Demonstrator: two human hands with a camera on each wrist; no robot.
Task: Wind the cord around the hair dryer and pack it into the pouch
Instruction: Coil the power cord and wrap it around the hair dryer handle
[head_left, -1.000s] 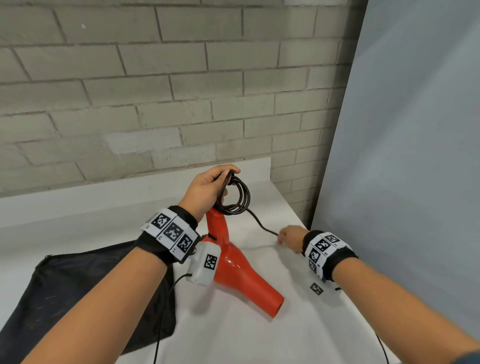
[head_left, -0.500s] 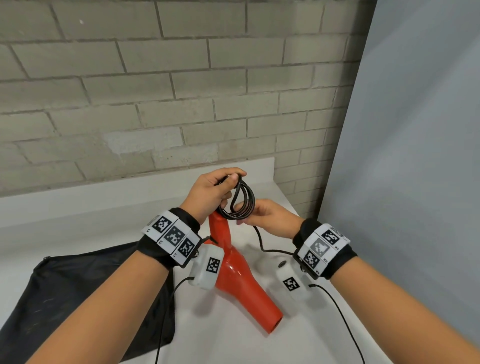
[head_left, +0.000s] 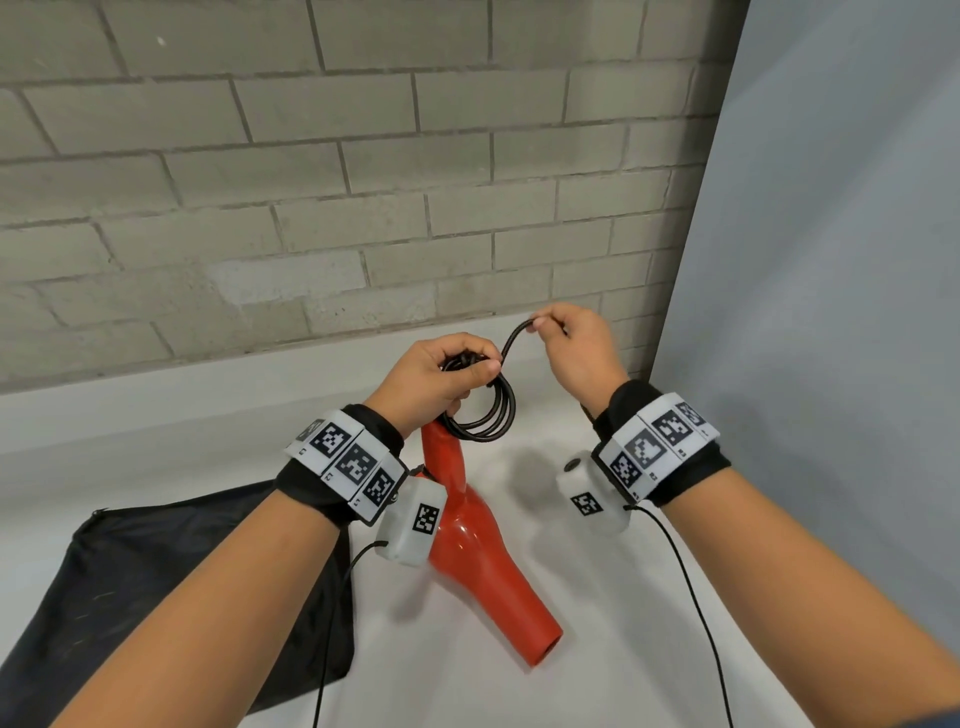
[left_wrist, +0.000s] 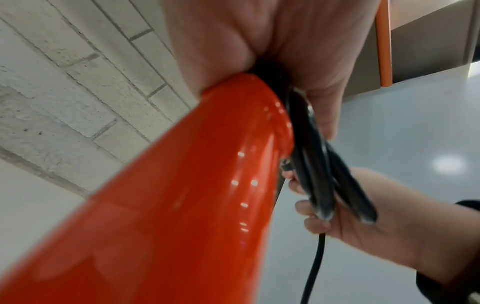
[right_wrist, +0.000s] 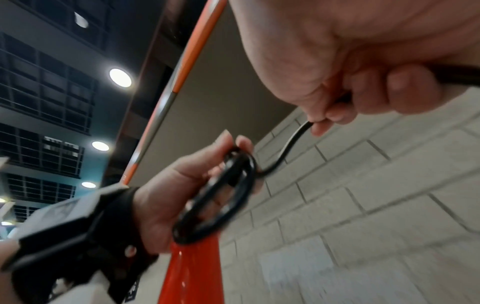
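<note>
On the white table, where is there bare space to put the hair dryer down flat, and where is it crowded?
Bare patches of the table: to the right of the hair dryer, up to the grey panel, and along the back by the brick wall, behind the black pouch. Crowded: the left front, where the pouch lies right beside the dryer, and the middle, under both hands and the cord.

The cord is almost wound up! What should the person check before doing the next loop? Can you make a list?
1. Left hand holds the cord loops together at the handle end: ok.
2. Right hand pinches the loose cord: ok.
3. No knot in the stretch between the hands: ok, it runs in one smooth curve.
4. How much cord is left beyond the right hand: cannot tell, it runs out of sight and no plug shows.
5. Hair dryer steady, nozzle end down on the table: ok.
6. Pouch open and ready: cannot tell; it lies flat to the left.
</note>
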